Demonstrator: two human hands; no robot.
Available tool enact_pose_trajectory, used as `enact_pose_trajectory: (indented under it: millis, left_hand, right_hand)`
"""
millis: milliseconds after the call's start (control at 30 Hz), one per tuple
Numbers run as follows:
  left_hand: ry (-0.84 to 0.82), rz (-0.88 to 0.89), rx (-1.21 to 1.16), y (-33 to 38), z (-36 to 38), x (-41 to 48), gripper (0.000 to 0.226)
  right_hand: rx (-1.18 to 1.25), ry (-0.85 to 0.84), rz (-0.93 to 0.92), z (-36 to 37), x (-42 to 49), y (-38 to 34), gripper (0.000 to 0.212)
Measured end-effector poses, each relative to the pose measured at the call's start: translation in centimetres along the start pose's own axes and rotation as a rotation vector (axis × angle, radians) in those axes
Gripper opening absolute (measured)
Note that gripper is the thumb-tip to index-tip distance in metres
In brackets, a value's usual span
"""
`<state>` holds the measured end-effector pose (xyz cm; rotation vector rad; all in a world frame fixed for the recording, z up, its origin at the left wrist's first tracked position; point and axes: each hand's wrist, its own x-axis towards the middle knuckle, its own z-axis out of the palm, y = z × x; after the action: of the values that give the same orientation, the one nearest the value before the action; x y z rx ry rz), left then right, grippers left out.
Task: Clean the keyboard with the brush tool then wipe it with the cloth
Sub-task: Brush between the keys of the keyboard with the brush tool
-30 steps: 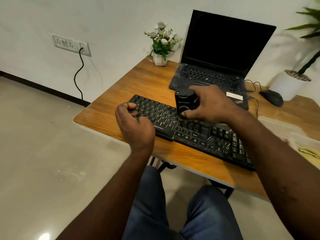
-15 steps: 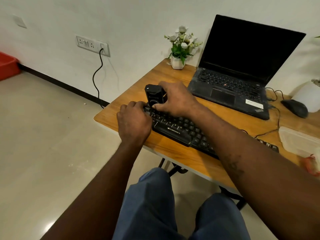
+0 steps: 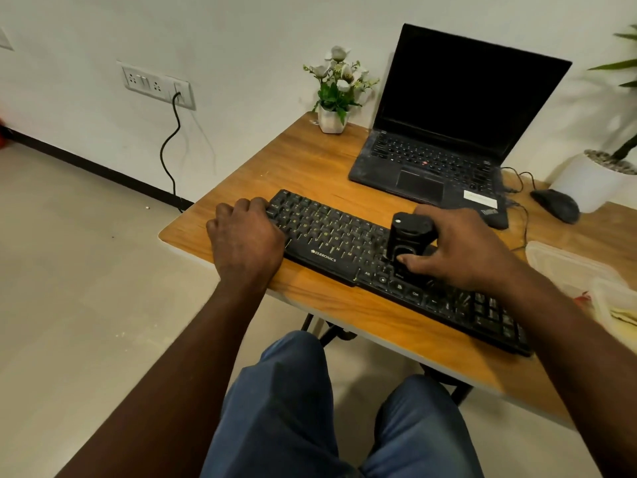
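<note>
A black keyboard (image 3: pixel 331 236) lies slanted along the front of the wooden table (image 3: pixel 310 160). My right hand (image 3: pixel 455 250) grips a black block-shaped brush tool (image 3: pixel 406 236) that stands upright on the keys around the keyboard's middle. My left hand (image 3: pixel 244 236) rests curled on the keyboard's left end, fingers folded over its edge. The brush's bristles are hidden under its body. A pale yellow cloth (image 3: pixel 624 317) shows at the right edge, inside a clear container.
An open black laptop (image 3: pixel 441 160) stands behind the keyboard. A small white flower pot (image 3: pixel 332 115) is at the back left, a black mouse (image 3: pixel 556 205) and a big white planter (image 3: pixel 593 181) at the back right. Clear plastic containers (image 3: pixel 565 267) sit right of the keyboard.
My right hand has slid the brush tool from the keyboard's left end rightward to its middle. My left hand has stayed on the left end. The camera view has shifted.
</note>
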<state>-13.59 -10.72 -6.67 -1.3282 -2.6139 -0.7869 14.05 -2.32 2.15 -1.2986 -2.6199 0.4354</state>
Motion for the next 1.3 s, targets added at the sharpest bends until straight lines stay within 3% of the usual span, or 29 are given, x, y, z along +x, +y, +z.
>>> enact_pose_trajectory:
  millis: [100,300,500,767,967,1100,1300]
  left_hand:
    - [-0.014,0.0,-0.021,0.1,-0.2,-0.2,0.065]
    - [-0.003,-0.056,-0.195,-0.2,-0.1,0.1,0.042]
    - [0.035,-0.199,-0.433,-0.7,0.4,0.4,0.052]
    - [0.065,-0.18,-0.517,-1.1,-0.3,0.1,0.037]
    - [0.073,-0.216,-0.465,-1.4,0.6,0.3,0.041]
    - [0.087,-0.207,-0.407,-0.7,0.1,-0.1,0.032]
    - [0.142,0.005,-0.098,0.2,-0.2,-0.6,0.033]
  right_hand:
    - [-0.039,-0.03,0.035,-1.2,-1.4,1.6,0.044]
    - [-0.094,-0.063,0.069,-2.8,-1.2,1.3,0.051]
    - [0.212,0.039,-0.102,2.2,4.1,-6.4,0.054]
    - [0.145,0.133,-0.214,7.0,10.5,-12.5,0.048]
    - [0.07,0.018,-0.177,5.1,8.5,-10.1,0.046]
    - [0.08,-0.015,-0.084,2.7,4.4,-6.0,0.045]
    - [0.076,-0.033,0.029,0.2,-1.1,-0.8,0.043]
